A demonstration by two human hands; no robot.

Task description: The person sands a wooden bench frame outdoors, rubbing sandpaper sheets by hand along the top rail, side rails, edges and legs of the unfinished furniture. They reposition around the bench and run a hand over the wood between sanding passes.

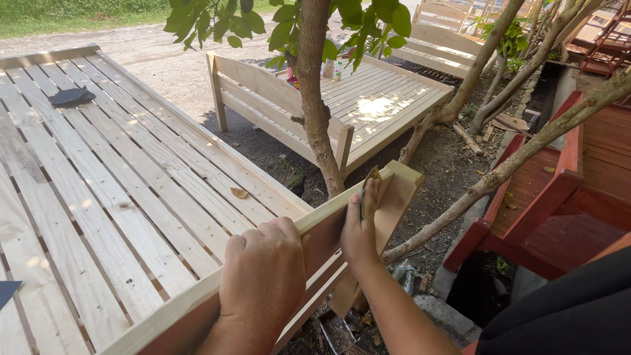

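Note:
My left hand [263, 279] is closed in a fist over the top edge of a pale wooden rail [322, 215] that runs along the near side of a slatted bed frame [118, 190]. My right hand [360, 231] lies flat against the side of the rail's end post [401, 190], fingers pointing up. It presses a small piece of brown sandpaper [373, 173] to the wood, and only the top edge of that piece shows above the fingertips.
A tree trunk [314, 105] rises just beyond the rail. Behind it stands a second pale slatted bed frame [374, 98]. Red-painted wooden furniture [572, 190] fills the right. A leaning branch [499, 174] crosses the dirt ground. A dark cloth [71, 96] and a dry leaf [239, 193] lie on the slats.

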